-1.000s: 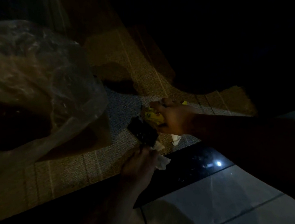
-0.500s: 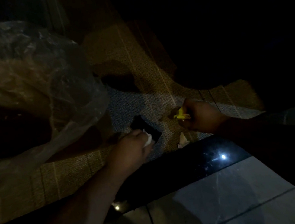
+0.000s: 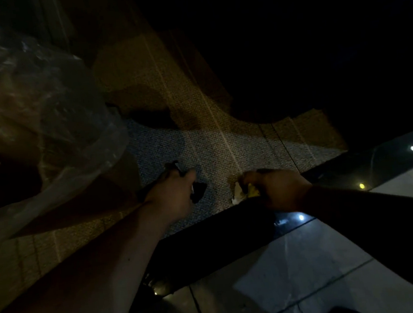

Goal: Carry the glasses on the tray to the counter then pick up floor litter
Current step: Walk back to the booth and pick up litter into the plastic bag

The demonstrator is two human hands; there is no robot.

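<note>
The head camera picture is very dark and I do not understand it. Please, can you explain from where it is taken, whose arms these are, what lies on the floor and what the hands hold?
There is no machine here. A person wears one camera on the head, and it looks forward and down at their own two bare arms.

The floor is a woven carpet, then a dark border strip, then pale shiny tiles nearest the person.

The left hand is closed around a dark, flat piece of litter; a bit of white shows at its fingers, too dim to name. The right hand grips a yellow scrap and reaches a white crumpled scrap on the carpet edge.

At the upper left is a large clear plastic bag, perhaps for the litter. The rest is too dark to tell.
</note>
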